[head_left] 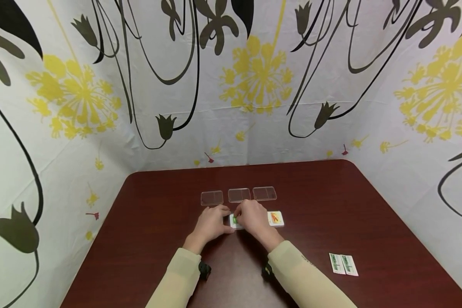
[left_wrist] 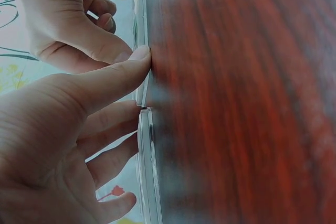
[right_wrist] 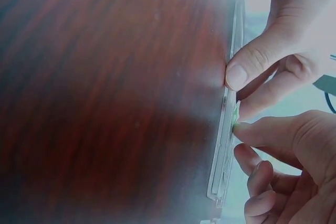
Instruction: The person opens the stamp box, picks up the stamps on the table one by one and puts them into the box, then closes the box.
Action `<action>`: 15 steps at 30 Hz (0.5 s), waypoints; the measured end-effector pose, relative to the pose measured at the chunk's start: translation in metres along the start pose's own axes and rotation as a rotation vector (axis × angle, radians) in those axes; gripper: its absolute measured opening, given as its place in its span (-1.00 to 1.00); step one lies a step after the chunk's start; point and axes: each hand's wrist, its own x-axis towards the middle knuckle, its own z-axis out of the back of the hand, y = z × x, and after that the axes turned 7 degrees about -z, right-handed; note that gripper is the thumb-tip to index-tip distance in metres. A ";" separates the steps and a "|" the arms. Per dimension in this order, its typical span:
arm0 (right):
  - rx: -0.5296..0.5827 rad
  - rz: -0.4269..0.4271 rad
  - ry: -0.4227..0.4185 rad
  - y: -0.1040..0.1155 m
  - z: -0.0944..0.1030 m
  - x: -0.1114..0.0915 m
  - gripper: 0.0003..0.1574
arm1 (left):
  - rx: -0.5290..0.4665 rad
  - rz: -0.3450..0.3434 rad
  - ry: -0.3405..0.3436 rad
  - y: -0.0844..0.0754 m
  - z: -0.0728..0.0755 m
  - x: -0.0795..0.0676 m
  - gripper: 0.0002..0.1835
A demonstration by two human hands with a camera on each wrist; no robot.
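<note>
A flat, clear-edged case (head_left: 236, 226) with white and green on top lies on the table between the hands. My left hand (head_left: 211, 223) holds it by the edges, its thumb (left_wrist: 118, 80) pressed against the near side. From the right, my right hand (head_left: 252, 217) reaches over the case, thumb and fingertip pinching a small green piece (right_wrist: 236, 113) at its top. The piece's full shape is hidden by fingers. Beneath the left hand lies another flat case (left_wrist: 149, 171). Right of the right hand is a white case (head_left: 275, 218) with an orange-red picture.
Behind the hands, clear empty plastic trays or lids stand in a row: left one (head_left: 212, 198), middle one (head_left: 239, 195), right one (head_left: 264, 193). Two white packets with green print (head_left: 343, 264) lie at the right. A patterned cloth (head_left: 246, 145) hangs behind the dark red table (head_left: 312, 188).
</note>
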 end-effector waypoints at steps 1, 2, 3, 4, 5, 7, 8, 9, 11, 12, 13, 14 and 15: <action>0.004 -0.004 0.002 -0.001 0.002 0.000 -0.80 | -0.002 -0.002 0.000 -0.001 0.000 0.000 -0.37; 0.010 -0.006 0.004 -0.001 0.004 0.000 -0.82 | -0.002 -0.004 0.000 -0.001 0.000 0.000 -0.37; 0.016 -0.008 0.003 -0.002 0.008 0.000 -0.84 | -0.004 -0.005 -0.002 -0.002 0.001 0.000 -0.38; 0.025 -0.009 0.005 -0.002 0.011 0.001 -0.85 | -0.004 -0.007 -0.003 -0.002 0.001 0.000 -0.38; 0.030 -0.012 0.005 -0.003 0.014 0.001 -0.87 | -0.004 -0.010 -0.004 -0.002 0.002 0.000 -0.38; 0.042 -0.014 0.013 -0.004 0.022 0.001 -0.87 | -0.007 -0.010 -0.004 -0.002 0.004 -0.001 -0.37; 0.047 -0.012 0.016 -0.005 0.025 0.001 -0.86 | -0.006 -0.010 -0.001 -0.002 0.005 -0.001 -0.37; 0.050 -0.009 0.018 -0.006 0.029 0.001 -0.86 | -0.007 -0.009 0.001 -0.001 0.006 -0.001 -0.36; 0.060 -0.015 0.026 -0.009 0.037 -0.001 -0.86 | -0.011 -0.012 0.012 -0.001 0.006 -0.001 -0.35; 0.067 -0.017 0.028 -0.010 0.041 -0.003 -0.85 | -0.016 -0.010 0.016 -0.001 0.007 -0.001 -0.34; 0.068 -0.020 0.027 -0.011 0.046 -0.004 -0.86 | -0.018 -0.011 0.022 -0.001 0.008 -0.001 -0.34; 0.074 -0.023 0.025 -0.013 0.050 -0.005 -0.85 | -0.020 -0.014 0.025 -0.001 0.008 -0.001 -0.33; 0.079 -0.027 0.024 -0.014 0.054 -0.007 -0.85 | -0.022 -0.019 0.024 -0.001 0.009 -0.001 -0.33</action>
